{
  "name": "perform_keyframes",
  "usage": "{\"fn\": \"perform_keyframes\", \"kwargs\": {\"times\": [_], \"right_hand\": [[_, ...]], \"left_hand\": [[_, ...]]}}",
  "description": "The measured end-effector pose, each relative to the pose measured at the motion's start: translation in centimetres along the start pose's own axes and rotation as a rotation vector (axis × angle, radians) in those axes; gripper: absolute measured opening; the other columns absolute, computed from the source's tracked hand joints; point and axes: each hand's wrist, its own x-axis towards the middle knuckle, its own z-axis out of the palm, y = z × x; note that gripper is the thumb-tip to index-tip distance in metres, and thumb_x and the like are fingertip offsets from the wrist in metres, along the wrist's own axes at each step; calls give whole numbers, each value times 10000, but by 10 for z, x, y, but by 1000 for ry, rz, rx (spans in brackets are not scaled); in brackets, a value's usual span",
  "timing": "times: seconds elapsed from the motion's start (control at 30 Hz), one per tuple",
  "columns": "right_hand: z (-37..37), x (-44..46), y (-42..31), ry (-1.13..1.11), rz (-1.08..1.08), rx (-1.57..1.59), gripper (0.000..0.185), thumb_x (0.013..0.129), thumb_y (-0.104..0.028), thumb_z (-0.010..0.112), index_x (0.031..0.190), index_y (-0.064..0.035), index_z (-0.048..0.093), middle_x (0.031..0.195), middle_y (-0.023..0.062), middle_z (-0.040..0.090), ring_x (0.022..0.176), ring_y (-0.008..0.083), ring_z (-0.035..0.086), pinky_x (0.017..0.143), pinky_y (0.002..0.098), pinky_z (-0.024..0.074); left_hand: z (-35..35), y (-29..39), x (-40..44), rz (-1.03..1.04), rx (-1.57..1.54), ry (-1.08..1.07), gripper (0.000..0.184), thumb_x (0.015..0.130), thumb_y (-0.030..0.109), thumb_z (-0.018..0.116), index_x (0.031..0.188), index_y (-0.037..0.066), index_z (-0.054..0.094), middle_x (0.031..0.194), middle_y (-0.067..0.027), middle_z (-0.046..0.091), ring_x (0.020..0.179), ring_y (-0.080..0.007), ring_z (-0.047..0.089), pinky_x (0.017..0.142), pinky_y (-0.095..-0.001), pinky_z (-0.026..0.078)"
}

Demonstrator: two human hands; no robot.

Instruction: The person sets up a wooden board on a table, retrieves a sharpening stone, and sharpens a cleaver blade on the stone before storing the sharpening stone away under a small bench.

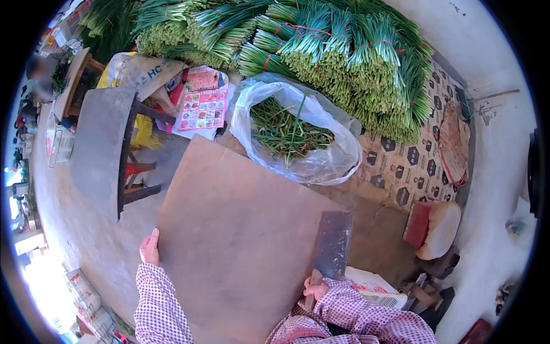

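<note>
My left hand (150,248) grips the left edge of a wide brown board (240,235), its thumb showing on the rim and its other fingers partly hidden. Closed round a wooden handle, my right hand (316,288) holds a cleaver (334,243) at the board's right edge, the broad dark blade pointing away from me. Nothing lies on the board's surface. Just beyond it stands an open clear plastic bag (344,152) with loose green trimmings (286,129) inside.
Many bundles of green stalks (344,63) tied with red bands are piled at the back. A dark table (103,143) stands on the left, near printed sheets (203,109). To the right are a red and tan block (438,229) and a white wall (498,172). Another person sits far left.
</note>
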Motion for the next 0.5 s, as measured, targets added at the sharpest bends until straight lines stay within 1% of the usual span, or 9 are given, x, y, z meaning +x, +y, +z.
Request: {"fn": "perform_keyframes", "kwargs": {"times": [0.03, 0.07, 0.13, 0.23, 0.27, 0.3, 0.33, 0.4, 0.5], "right_hand": [[-9, 3, -9, -60, -26, -61, 189, 509, -26, 604, 563, -101, 439, 583, -6, 442, 593, 142, 471, 558, 273, 358], [-12, 6, -16, -57, -26, -78, 189, 509, -26, 604, 563, -101, 439, 583, -6, 442, 593, 142, 471, 558, 273, 358], [-13, 4, -24, 76, -137, -83, 185, 506, -36, 607, 572, -99, 445, 588, -4, 446, 600, 154, 478, 562, 275, 361], [-20, 13, -41, 124, -115, 0, 182, 504, -41, 607, 580, -95, 450, 594, 11, 452, 587, 172, 482, 562, 292, 379], [-24, 13, -48, 168, -100, 22, 185, 503, -41, 607, 590, -94, 452, 595, 20, 450, 582, 180, 482, 560, 300, 387], [-41, 26, -38, 132, -25, 66, 177, 514, -21, 586, 634, -102, 485, 691, 8, 479, 694, 177, 486, 662, 281, 368], [-43, 28, -42, 134, -28, 67, 177, 514, -21, 586, 634, -102, 485, 691, 8, 479, 694, 177, 486, 662, 281, 368], [-47, 30, -51, 241, -73, 170, 185, 518, -25, 586, 662, -100, 498, 690, 9, 475, 681, 178, 486, 658, 287, 375], [-49, 44, -63, 224, -108, 236, 191, 523, -33, 587, 680, -95, 497, 684, 6, 464, 667, 169, 476, 651, 283, 376]], "left_hand": [[12, 5, -2, 3, 44, 9, 401, 759, 381, 673, 830, -12, 633, 755, -17, 596, 690, -112, 513, 671, -239, 419], [25, 12, -2, -7, 30, 13, 401, 759, 381, 673, 830, -12, 633, 755, -17, 596, 690, -112, 513, 671, -239, 419], [43, 24, -8, 10, 24, -100, 398, 761, 379, 670, 827, -12, 637, 763, -16, 601, 688, -105, 514, 655, -238, 422], [70, 4, 23, 34, 4, -96, 378, 764, 365, 670, 816, -8, 641, 747, -7, 598, 668, -91, 506, 633, -228, 421], [80, 16, 22, 44, 4, -98, 378, 764, 365, 670, 816, -8, 641, 747, -7, 598, 668, -91, 506, 633, -228, 421], [93, 25, 18, 46, 54, -75, 373, 762, 364, 674, 809, -5, 643, 739, 1, 594, 663, -83, 501, 629, -222, 418], [106, 35, 13, 44, 102, -51, 369, 760, 362, 677, 803, -2, 644, 730, 9, 589, 657, -75, 496, 626, -216, 415], [120, 36, 15, 68, 107, -54, 374, 751, 367, 687, 807, 0, 643, 718, 17, 579, 657, -72, 486, 623, -214, 411], [140, 34, 39, 98, 26, -88, 382, 746, 372, 691, 805, -2, 642, 724, 17, 579, 665, -76, 483, 628, -220, 411]]}}
